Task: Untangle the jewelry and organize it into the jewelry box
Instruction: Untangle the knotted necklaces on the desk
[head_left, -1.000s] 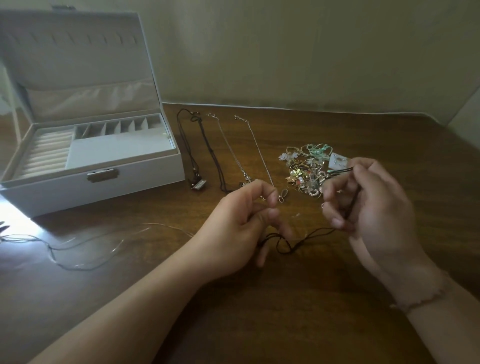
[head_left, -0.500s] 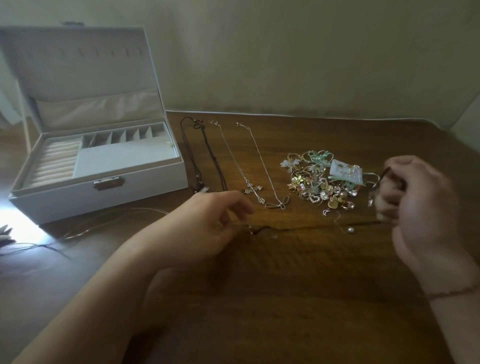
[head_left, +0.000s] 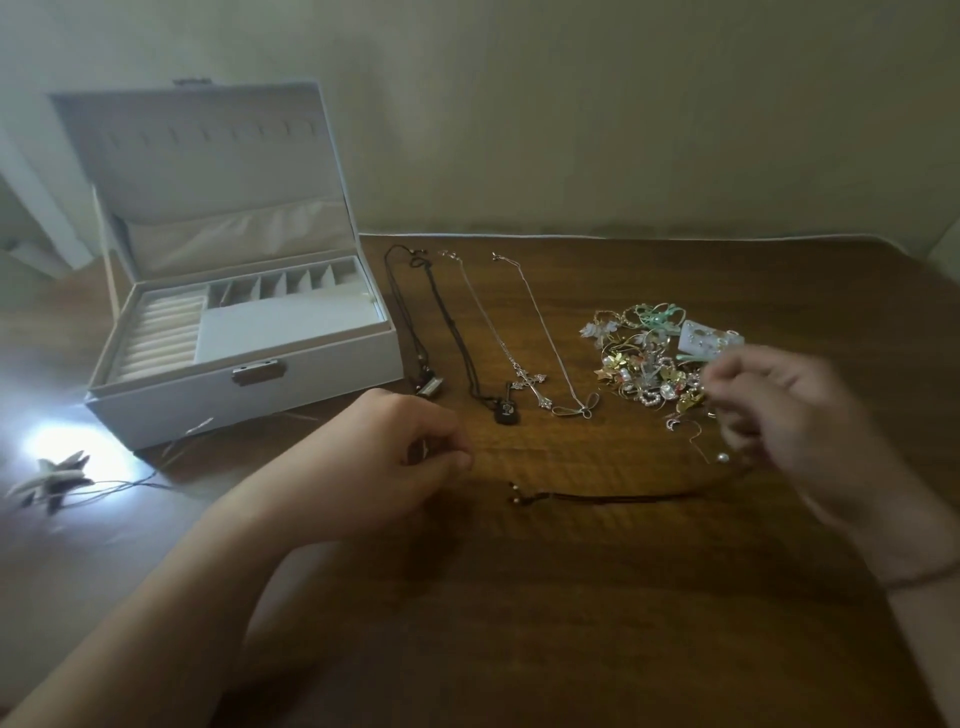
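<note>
The white jewelry box (head_left: 322, 371) stands open at the left, its ring rolls and small compartments holding nothing. Several necklaces lie straightened in a row beside it: a dark cord with a bar pendant (head_left: 428, 387), a dark cord with a guitar pendant (head_left: 506, 410), a cross chain (head_left: 527, 384) and a thin silver chain (head_left: 576, 410). A tangled pile of jewelry (head_left: 644, 364) sits further right. A dark cord (head_left: 602, 498) lies stretched out on the table in front. My left hand (head_left: 395, 457) rests curled just left of the cord's end. My right hand (head_left: 779, 415) is blurred beside the pile.
A thin-corded necklace with a pale star pendant (head_left: 52, 480) lies at the far left in a bright patch of light. A loose pearl earring (head_left: 722, 457) lies by my right fingers. The wooden table (head_left: 571, 623) ends at the wall behind.
The dark cord that both hands held up now lies straight on the table. My left hand has let go and drawn back to the left. My right hand has moved right, beside the pile.
</note>
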